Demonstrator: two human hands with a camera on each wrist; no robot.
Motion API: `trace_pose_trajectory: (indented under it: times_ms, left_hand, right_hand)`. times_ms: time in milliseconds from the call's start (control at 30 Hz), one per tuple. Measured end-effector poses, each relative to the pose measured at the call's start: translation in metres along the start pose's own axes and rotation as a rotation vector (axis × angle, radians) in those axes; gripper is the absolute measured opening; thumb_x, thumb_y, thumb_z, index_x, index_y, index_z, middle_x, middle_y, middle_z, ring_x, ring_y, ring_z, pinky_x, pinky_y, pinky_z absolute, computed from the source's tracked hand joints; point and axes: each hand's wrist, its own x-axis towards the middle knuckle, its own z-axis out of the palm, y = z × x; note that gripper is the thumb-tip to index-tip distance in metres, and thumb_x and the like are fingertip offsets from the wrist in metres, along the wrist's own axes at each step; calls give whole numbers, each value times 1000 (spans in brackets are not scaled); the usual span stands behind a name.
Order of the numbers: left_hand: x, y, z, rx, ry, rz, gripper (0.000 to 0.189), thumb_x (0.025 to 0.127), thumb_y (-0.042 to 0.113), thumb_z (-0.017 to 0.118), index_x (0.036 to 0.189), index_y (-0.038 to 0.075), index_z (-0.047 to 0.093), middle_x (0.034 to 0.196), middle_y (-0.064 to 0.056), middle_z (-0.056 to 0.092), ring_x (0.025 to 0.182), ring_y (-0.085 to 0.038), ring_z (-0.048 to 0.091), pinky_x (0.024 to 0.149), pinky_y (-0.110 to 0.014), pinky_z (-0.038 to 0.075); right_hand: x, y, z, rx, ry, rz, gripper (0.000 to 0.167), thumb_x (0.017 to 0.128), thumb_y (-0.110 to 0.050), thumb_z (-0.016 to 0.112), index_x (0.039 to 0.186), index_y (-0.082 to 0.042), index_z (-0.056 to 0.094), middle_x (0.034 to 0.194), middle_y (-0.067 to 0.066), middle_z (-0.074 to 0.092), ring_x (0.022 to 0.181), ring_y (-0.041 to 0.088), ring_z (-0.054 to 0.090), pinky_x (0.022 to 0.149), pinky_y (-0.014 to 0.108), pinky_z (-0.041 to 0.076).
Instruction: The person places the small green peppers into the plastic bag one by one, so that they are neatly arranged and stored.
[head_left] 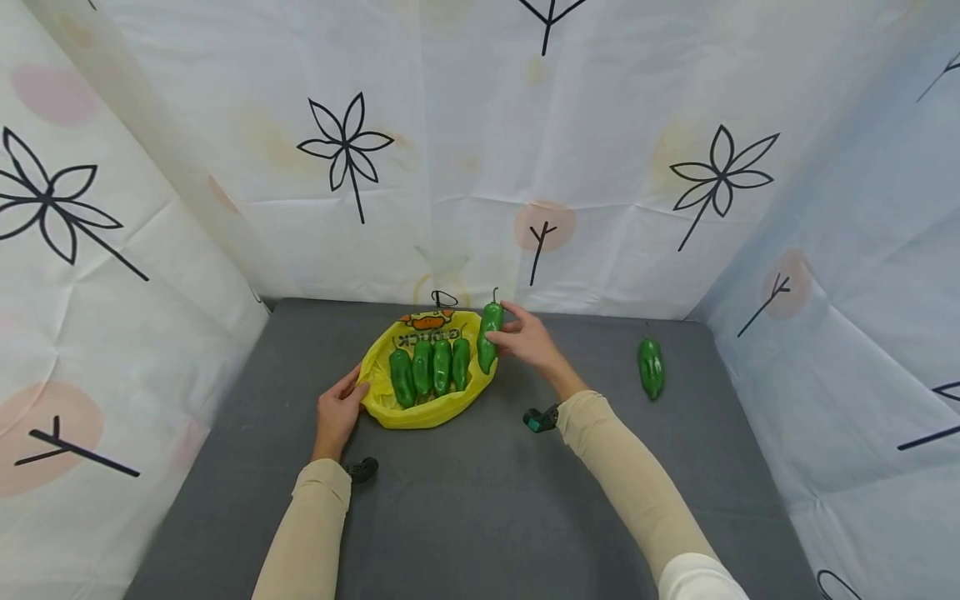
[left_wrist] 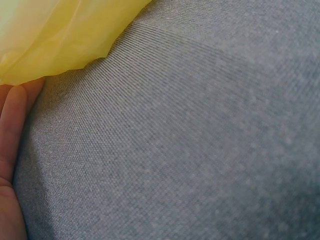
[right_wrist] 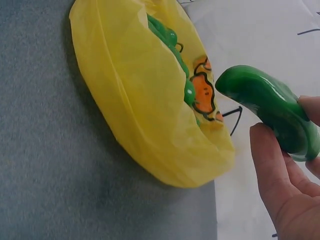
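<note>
A yellow plastic bag [head_left: 435,414] lies with its mouth spread wide, an orange cartoon print on its inner far side. Several green peppers [head_left: 422,367] stand side by side inside it. My left hand [head_left: 339,412] pinches the bag's left edge between thumb and fingers; the left wrist view shows the fingertips [left_wrist: 15,107] under the yellow film. Above the bag's right rim, my right hand [head_left: 531,342] holds another green pepper [head_left: 489,336] upright, stem up. In the right wrist view thumb and fingers grip this glossy pepper [right_wrist: 265,102] beside the bag.
One more green pepper [head_left: 651,368] lies on the grey table [head_left: 465,517] off to the right. White printed cloth [head_left: 480,167] hangs behind the table and along both sides. Small dark wrist cameras [head_left: 542,418] sit on both wrists.
</note>
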Motion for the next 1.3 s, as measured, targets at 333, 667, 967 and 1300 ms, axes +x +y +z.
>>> trace_pose_trajectory:
  times_ms: [333,667,967,1300]
  left_hand:
    - [-1,3,-3,-4,7,2,49,100,38,66,148,34,55,147,-6,61,125,-19,60,73,-10,51]
    - [0,3,-4,-12,10,0,49,100,36,66,148,34,55,148,-4,61,129,-21,60,72,-9,51]
    - [0,3,-3,-14,9,-1,49,100,38,66,147,34,55,148,-5,60,128,-22,60,73,-9,51]
    - [0,1,1,-19,5,-5,49,100,35,66,148,34,55,146,-5,62,126,-22,61,73,-11,52]
  right_hand:
    - [12,-5,23,57,-22,-1,79,94,-16,75,161,-24,33,135,24,64,89,25,76,93,54,58]
    - [17,-7,42,26,-109,18,77,96,-18,73,161,-27,34,146,26,54,91,25,76,95,54,57]
    - [18,-9,61,-68,-152,17,75,98,-20,70,162,-29,31,142,23,57,99,38,73,95,53,57]
    - [24,-5,79,-26,-165,41,75,98,-14,69,162,-21,32,143,25,57,82,20,74,96,55,56]
